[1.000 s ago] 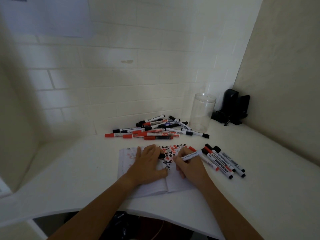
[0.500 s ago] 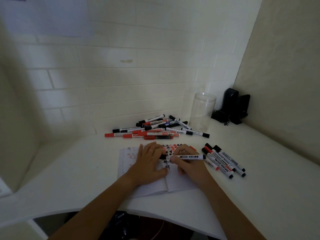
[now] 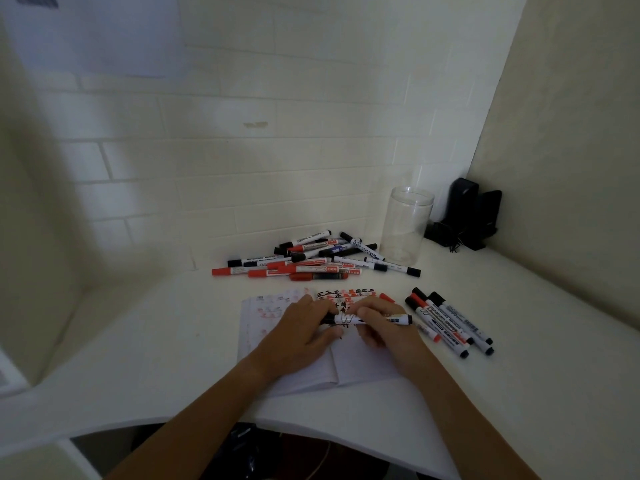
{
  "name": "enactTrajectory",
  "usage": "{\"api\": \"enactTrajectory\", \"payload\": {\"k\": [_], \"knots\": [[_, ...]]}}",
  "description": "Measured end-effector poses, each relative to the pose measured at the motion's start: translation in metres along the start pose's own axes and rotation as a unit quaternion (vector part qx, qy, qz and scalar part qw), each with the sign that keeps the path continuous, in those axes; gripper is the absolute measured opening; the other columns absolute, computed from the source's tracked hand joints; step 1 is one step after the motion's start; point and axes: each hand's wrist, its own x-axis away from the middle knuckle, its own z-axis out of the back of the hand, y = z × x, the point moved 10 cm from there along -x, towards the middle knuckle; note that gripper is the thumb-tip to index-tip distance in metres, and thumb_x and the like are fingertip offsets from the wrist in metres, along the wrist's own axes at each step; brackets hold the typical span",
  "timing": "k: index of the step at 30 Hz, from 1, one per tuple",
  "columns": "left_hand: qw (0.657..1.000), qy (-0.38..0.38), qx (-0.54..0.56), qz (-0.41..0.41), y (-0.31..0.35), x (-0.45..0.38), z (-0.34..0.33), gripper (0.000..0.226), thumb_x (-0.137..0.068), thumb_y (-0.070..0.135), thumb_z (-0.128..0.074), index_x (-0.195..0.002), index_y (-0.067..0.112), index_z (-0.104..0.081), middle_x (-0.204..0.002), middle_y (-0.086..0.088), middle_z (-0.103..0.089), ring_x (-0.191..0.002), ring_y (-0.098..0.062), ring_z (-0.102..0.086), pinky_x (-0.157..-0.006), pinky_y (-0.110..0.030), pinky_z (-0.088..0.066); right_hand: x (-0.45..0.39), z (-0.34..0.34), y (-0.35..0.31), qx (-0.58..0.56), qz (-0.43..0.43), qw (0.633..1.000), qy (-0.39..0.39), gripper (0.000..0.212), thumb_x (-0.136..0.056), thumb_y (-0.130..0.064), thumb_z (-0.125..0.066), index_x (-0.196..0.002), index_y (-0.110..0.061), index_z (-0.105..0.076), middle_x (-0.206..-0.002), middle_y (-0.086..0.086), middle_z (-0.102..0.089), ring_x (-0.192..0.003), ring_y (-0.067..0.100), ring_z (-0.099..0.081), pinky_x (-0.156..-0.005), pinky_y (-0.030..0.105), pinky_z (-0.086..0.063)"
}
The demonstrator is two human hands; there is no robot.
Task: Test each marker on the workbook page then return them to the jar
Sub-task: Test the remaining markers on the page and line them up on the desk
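Both hands hold one marker crosswise over the workbook — right hand on its barrel, left hand pinching the cap end — jar far right.

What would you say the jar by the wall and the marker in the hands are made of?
The jar looks like clear plastic, possibly glass: the tiled wall shows through it and its rim is thin. The marker, held by the left hand and right hand, looks like smooth white plastic with printed lettering and black ends.

One jar, one workbook, two hands, many markers.
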Motion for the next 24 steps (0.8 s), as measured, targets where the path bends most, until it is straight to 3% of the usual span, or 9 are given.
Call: {"api": "enactTrajectory", "payload": {"k": [3, 5, 8, 10, 12, 15, 18, 21, 24], "knots": [[0.999, 0.009, 0.03, -0.02, 0.009, -0.003, 0.006, 0.03, -0.101, 0.046, -0.043, -0.123, 0.034, -0.06, -0.085, 0.014, -0.056, -0.082, -0.009, -0.046, -0.073, -0.032, -0.039, 0.002, -0.003, -0.006, -0.018, 0.004, 1.0, -0.015, 0.015, -0.101, -0.01, -0.059, -0.102, -0.003, -0.073, -0.077, 0.02, -0.067, -0.056, 0.026, -0.055, -0.052, 0.025, -0.042], [0.998, 0.023, 0.051, -0.032, 0.01, -0.003, 0.009, 0.028, -0.103, 0.042, -0.042, -0.116, 0.03, -0.065, -0.084, 0.012, -0.059, -0.078, -0.011, -0.047, -0.071, -0.031, -0.038, 0.002, -0.005, -0.007, -0.017, 0.007, 1.0, -0.02, 0.017, -0.101, -0.018, -0.061, -0.104, -0.007, -0.074, -0.083, 0.021, -0.07, -0.057, 0.027, -0.058, -0.053, 0.025, -0.043], [0.995, 0.07, 0.072, 0.009, -0.003, -0.002, 0.016, 0.029, -0.101, 0.042, -0.045, -0.106, 0.024, -0.066, -0.086, 0.014, -0.057, -0.083, -0.006, -0.047, -0.072, -0.025, -0.037, 0.002, 0.002, -0.002, -0.074, -0.007, 0.997, 0.014, 0.037, -0.1, -0.041, -0.053, -0.11, -0.011, -0.074, -0.087, 0.022, -0.07, -0.058, 0.026, -0.057, -0.054, 0.026, -0.041], [0.991, 0.094, 0.084, 0.049, -0.015, -0.001, 0.019, 0.033, -0.098, 0.045, -0.045, -0.108, 0.022, -0.066, -0.089, 0.012, -0.058, -0.087, -0.007, -0.05, -0.076, -0.028, -0.041, 0.002, 0.012, 0.004, -0.112, -0.025, 0.992, 0.054, 0.039, -0.104, -0.041, -0.049, -0.103, -0.01, -0.073, -0.084, 0.021, -0.068, -0.057, 0.025, -0.054, -0.051, 0.026, -0.037], [0.991, 0.09, 0.084, 0.054, -0.016, -0.001, 0.018, 0.032, -0.097, 0.046, -0.046, -0.106, 0.023, -0.066, -0.088, 0.01, -0.058, -0.086, -0.01, -0.051, -0.077, -0.032, -0.044, 0.001, 0.016, 0.007, -0.063, -0.03, 0.995, 0.072, 0.029, -0.106, -0.026, -0.051, -0.091, -0.008, -0.068, -0.076, 0.017, -0.067, -0.056, 0.024, -0.051, -0.049, 0.025, -0.036], [0.991, 0.064, 0.108, 0.037, -0.007, 0.0, 0.017, 0.036, -0.091, 0.059, -0.058, -0.113, 0.032, -0.068, -0.094, 0.013, -0.064, -0.086, -0.009, -0.057, -0.076, -0.026, -0.048, -0.001, 0.006, 0.006, 0.058, -0.013, 0.997, 0.049, 0.023, -0.106, -0.015, -0.051, -0.087, -0.005, -0.059, -0.065, 0.008, -0.062, -0.055, 0.018, -0.05, -0.052, 0.027, -0.039], [0.98, 0.064, 0.171, 0.076, -0.016, 0.001, 0.02, 0.044, -0.08, 0.067, -0.065, -0.114, 0.042, -0.071, -0.097, 0.005, -0.069, -0.077, -0.013, -0.06, -0.072, -0.031, -0.052, 0.0, -0.005, 0.001, 0.124, 0.014, 0.992, 0.028, 0.033, -0.106, -0.023, -0.054, -0.074, -0.024, -0.064, -0.06, -0.004, -0.056, -0.056, 0.011, -0.048, -0.057, 0.024, -0.039], [0.975, 0.077, 0.184, 0.098, -0.026, 0.0, 0.021, 0.017, -0.085, 0.045, -0.074, -0.102, 0.042, -0.075, -0.09, 0.004, -0.069, -0.079, -0.021, -0.063, -0.076, -0.043, -0.052, 0.0, -0.014, -0.001, 0.208, 0.035, 0.977, 0.001, 0.035, -0.104, -0.032, -0.058, -0.072, -0.035, -0.072, -0.068, -0.014, -0.067, -0.061, 0.002, -0.055, -0.062, 0.022, -0.041], [0.977, 0.061, 0.181, 0.099, -0.026, 0.0, 0.017, 0.009, -0.089, 0.027, -0.074, -0.095, 0.034, -0.075, -0.088, 0.007, -0.069, -0.084, -0.018, -0.063, -0.08, -0.045, -0.051, -0.001, -0.018, 0.001, 0.258, 0.043, 0.965, -0.017, 0.032, -0.104, -0.036, -0.057, -0.076, -0.036, -0.073, -0.08, -0.011, -0.073, -0.072, 0.007, -0.064, -0.069, 0.024, -0.045]]}}
